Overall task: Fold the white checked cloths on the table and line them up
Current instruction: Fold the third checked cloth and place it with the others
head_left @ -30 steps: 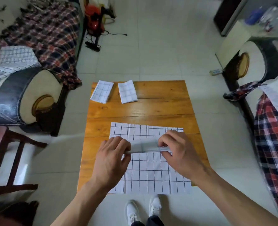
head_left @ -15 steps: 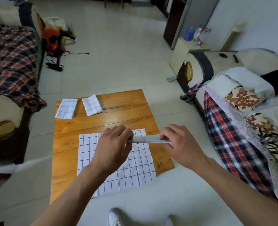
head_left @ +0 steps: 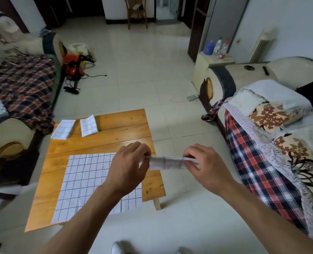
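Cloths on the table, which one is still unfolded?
The big cloth spread flat at the near end. The two small cloths at the far edge are already folded.

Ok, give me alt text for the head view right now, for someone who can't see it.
Both hands, left hand and right hand, pinch the ends of a folded checked cloth held in the air above the wooden table's right edge. An unfolded checked cloth lies flat below; two folded cloths sit at the far left corner.

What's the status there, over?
Both hands, left and right, pinch folded cloth midair. Flat cloth waits on table. Nothing blocking.
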Motion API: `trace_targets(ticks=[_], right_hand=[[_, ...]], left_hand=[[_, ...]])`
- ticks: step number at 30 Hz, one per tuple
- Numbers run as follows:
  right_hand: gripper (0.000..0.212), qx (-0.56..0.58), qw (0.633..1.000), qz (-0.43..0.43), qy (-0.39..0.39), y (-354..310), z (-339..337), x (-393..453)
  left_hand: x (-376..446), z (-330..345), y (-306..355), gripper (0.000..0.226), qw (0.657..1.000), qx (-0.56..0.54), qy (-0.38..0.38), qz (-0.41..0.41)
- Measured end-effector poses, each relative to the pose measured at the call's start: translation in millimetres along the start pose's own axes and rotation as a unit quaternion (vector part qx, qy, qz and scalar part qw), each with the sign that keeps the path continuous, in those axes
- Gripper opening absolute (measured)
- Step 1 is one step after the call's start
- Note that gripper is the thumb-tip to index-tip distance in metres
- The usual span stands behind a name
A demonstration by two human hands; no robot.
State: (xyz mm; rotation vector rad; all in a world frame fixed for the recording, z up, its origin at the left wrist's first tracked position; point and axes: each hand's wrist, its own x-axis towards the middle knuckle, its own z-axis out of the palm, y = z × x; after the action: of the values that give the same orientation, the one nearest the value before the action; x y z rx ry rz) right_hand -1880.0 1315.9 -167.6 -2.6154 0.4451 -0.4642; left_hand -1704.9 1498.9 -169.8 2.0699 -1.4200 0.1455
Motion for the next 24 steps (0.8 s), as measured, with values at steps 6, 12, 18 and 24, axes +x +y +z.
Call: trace_targets(ticks=[6,12,18,24], right_hand=[[0.017,0.073,0.997,0.003,0.008,57.8,-50.5,-0.9],[0.016,0.090,0.995,0.003,0.036,106.6,-70.8,38.2],[0.015,0.099,0.995,0.006,0.020,174.8,-92.5,104.0],[0.010,0.091,0.995,0.015,0.039,239.5,-121.1,194.6]], left_hand=[[35.3,29.2,53.7,0.017,1.000,-0.012,-0.007,-0.012],[98.3,54.2,58.9,0.016,1.000,0.007,0.008,-0.019],[176.4,104.4,41.8,0.014,0.999,-0.008,0.023,-0.025],[286.2,152.4,18.0,0.014,0.996,-0.056,0.040,-0.048]])
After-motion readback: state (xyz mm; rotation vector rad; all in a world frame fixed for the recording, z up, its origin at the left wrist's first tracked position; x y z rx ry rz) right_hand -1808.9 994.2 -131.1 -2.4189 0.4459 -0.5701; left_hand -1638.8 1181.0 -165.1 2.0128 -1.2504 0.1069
